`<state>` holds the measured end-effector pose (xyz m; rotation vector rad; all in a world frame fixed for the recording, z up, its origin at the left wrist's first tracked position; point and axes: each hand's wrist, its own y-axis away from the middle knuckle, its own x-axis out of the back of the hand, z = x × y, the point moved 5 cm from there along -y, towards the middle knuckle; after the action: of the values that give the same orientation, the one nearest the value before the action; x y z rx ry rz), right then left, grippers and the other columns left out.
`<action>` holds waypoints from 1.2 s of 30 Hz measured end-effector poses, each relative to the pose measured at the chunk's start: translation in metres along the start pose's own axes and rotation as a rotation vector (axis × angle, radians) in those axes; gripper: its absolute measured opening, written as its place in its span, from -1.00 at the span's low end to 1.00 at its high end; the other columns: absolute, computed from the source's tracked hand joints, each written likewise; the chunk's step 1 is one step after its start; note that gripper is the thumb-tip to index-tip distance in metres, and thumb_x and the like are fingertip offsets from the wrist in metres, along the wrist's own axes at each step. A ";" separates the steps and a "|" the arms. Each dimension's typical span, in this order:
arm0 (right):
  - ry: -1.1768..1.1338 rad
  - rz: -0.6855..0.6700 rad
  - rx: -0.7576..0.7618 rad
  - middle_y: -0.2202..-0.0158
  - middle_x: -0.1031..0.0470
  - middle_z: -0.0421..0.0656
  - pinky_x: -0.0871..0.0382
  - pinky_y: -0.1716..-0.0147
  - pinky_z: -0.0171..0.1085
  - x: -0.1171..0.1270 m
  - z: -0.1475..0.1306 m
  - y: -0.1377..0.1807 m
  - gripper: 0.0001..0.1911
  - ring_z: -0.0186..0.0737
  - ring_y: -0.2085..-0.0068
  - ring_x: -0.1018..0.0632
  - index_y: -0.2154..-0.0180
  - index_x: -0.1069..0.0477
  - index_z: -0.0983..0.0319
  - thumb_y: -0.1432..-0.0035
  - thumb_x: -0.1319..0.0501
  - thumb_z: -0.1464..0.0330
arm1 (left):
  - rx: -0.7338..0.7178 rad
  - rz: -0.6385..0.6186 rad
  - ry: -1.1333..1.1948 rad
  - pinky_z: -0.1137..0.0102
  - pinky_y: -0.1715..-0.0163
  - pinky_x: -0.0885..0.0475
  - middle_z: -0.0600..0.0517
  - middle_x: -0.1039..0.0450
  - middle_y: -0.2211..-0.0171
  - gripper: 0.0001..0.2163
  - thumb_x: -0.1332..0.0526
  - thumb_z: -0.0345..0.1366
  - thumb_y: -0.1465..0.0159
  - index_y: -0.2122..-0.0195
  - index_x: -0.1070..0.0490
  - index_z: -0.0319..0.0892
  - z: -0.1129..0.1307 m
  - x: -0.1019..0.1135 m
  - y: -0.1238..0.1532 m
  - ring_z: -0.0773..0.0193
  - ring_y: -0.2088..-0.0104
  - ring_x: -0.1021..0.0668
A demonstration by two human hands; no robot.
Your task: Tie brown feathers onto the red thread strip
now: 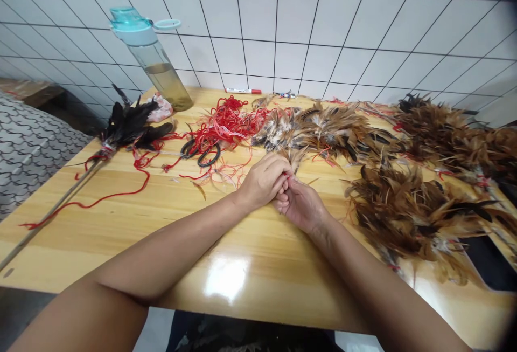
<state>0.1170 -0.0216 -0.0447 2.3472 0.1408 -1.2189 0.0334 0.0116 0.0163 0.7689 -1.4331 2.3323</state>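
My left hand (264, 180) and my right hand (302, 201) meet over the middle of the wooden table (250, 244). The left fingers are curled closed around the base of a small bunch of brown feathers (296, 159), whose tips stick out beyond the knuckles. Closed too, my right hand presses its fingertips against the left ones, and a bit of red shows between them. What the right fingers pinch is hidden. Just beyond both hands lies a long pile of brown and grey feathers (323, 128).
Tangled red string (230, 120) and black-handled scissors (209, 155) lie left of the pile. A feather duster (125, 125) with a stick and a bottle (161, 66) are farther left. More brown feather bundles (420, 206) and a phone (490, 263) lie right. Markers (242, 91) sit by the tiled wall.
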 end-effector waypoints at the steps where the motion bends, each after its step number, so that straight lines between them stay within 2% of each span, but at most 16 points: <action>1: -0.002 0.002 -0.001 0.61 -0.23 -0.24 -0.08 0.61 -0.45 0.000 0.000 0.000 -0.59 -0.45 0.60 -0.24 0.56 -0.29 0.30 -0.32 0.06 0.37 | -0.012 -0.006 0.020 0.39 0.21 -0.39 0.00 -0.44 0.35 -0.91 -0.09 -0.48 -0.27 0.32 -0.33 -0.19 0.000 0.000 0.000 0.32 0.28 -0.44; 6: -0.010 0.020 -0.017 0.60 -0.24 -0.23 -0.07 0.62 -0.46 -0.002 0.000 0.002 -0.60 -0.47 0.61 -0.24 0.56 -0.29 0.32 -0.30 0.05 0.42 | 0.048 -0.017 0.130 0.45 0.26 -0.40 0.03 -0.45 0.38 -0.90 -0.10 -0.50 -0.26 0.33 -0.35 -0.19 -0.005 -0.002 0.002 0.37 0.30 -0.48; 13: -0.042 0.100 -0.050 0.57 -0.26 -0.23 -0.07 0.63 -0.48 -0.003 0.001 0.003 -0.61 -0.48 0.60 -0.24 0.49 -0.31 0.32 -0.34 0.07 0.35 | 0.292 -0.043 0.219 0.51 0.32 -0.38 0.07 -0.46 0.37 -0.86 -0.10 -0.55 -0.20 0.34 -0.37 -0.20 -0.012 -0.009 0.007 0.42 0.35 -0.50; 16: -0.035 0.112 -0.064 0.55 -0.28 -0.23 -0.06 0.63 -0.49 -0.005 0.001 0.004 -0.62 -0.49 0.60 -0.24 0.44 -0.32 0.31 -0.35 0.07 0.30 | 0.414 -0.052 0.265 0.51 0.38 -0.36 0.08 -0.44 0.40 -0.88 -0.10 -0.52 -0.20 0.36 -0.37 -0.20 -0.019 -0.010 0.009 0.44 0.44 -0.47; 19: 0.010 0.088 -0.080 0.54 -0.30 -0.22 -0.03 0.64 -0.50 -0.008 0.001 0.006 -0.70 -0.49 0.61 -0.21 0.38 -0.33 0.28 -0.33 0.01 0.27 | 0.520 -0.055 0.331 0.52 0.45 -0.33 0.10 -0.43 0.43 -0.92 -0.10 -0.48 -0.20 0.35 -0.35 -0.20 -0.028 -0.011 0.010 0.46 0.52 -0.43; 23: 0.133 0.053 -0.073 0.54 -0.31 -0.25 -0.02 0.62 -0.49 -0.009 0.003 0.006 -0.79 -0.50 0.61 -0.19 0.33 -0.31 0.26 -0.21 -0.15 0.24 | 0.538 -0.058 0.347 0.50 0.39 -0.35 0.06 -0.45 0.38 -0.94 -0.13 -0.45 -0.19 0.33 -0.36 -0.20 -0.037 -0.007 0.012 0.40 0.41 -0.47; 26: 0.264 0.118 0.092 0.54 -0.30 -0.30 -0.02 0.61 -0.46 -0.001 -0.005 0.004 -0.79 -0.50 0.61 -0.19 0.35 -0.28 0.23 -0.07 -0.26 0.27 | 0.523 -0.053 0.367 0.48 0.33 -0.36 0.04 -0.45 0.36 -0.94 -0.13 -0.45 -0.19 0.33 -0.36 -0.21 -0.044 -0.001 0.013 0.38 0.36 -0.49; 29: 0.540 0.263 0.431 0.53 -0.28 -0.32 -0.11 0.55 -0.41 0.009 -0.029 0.005 -0.84 -0.44 0.56 -0.24 0.33 -0.31 0.21 -0.04 -0.24 0.30 | 0.496 -0.069 0.370 0.48 0.32 -0.36 0.03 -0.45 0.38 -0.96 -0.15 -0.45 -0.19 0.35 -0.37 -0.22 -0.050 0.004 0.014 0.37 0.36 -0.49; 31: 0.766 0.355 0.672 0.51 -0.31 -0.29 -0.22 0.44 -0.35 0.011 -0.046 0.010 -0.89 -0.37 0.47 -0.33 0.33 -0.35 0.20 -0.07 -0.21 0.32 | 0.463 -0.120 0.351 0.48 0.32 -0.36 0.03 -0.46 0.38 -0.95 -0.16 -0.47 -0.18 0.36 -0.38 -0.22 -0.050 0.006 0.013 0.37 0.36 -0.49; 32: 0.857 0.381 0.736 0.50 -0.34 -0.27 -0.25 0.39 -0.32 0.011 -0.051 0.011 -0.91 -0.34 0.44 -0.36 0.34 -0.37 0.20 -0.08 -0.19 0.33 | 0.442 -0.146 0.339 0.48 0.32 -0.35 0.03 -0.46 0.39 -0.93 -0.15 -0.49 -0.17 0.37 -0.38 -0.23 -0.049 0.007 0.012 0.38 0.36 -0.49; 36: 1.106 0.346 0.724 0.48 -0.43 -0.22 -0.27 0.37 -0.27 0.011 -0.052 0.008 -0.92 -0.29 0.45 -0.40 0.33 -0.44 0.17 -0.07 -0.20 0.36 | 0.333 -0.217 0.290 0.50 0.32 -0.34 0.06 -0.46 0.41 -0.89 -0.13 -0.53 -0.17 0.38 -0.40 -0.22 -0.038 0.008 0.008 0.41 0.38 -0.48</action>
<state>0.1646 -0.0062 -0.0249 3.2025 -0.3967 0.3731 0.0123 0.0412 0.0011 0.5990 -0.8119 2.4161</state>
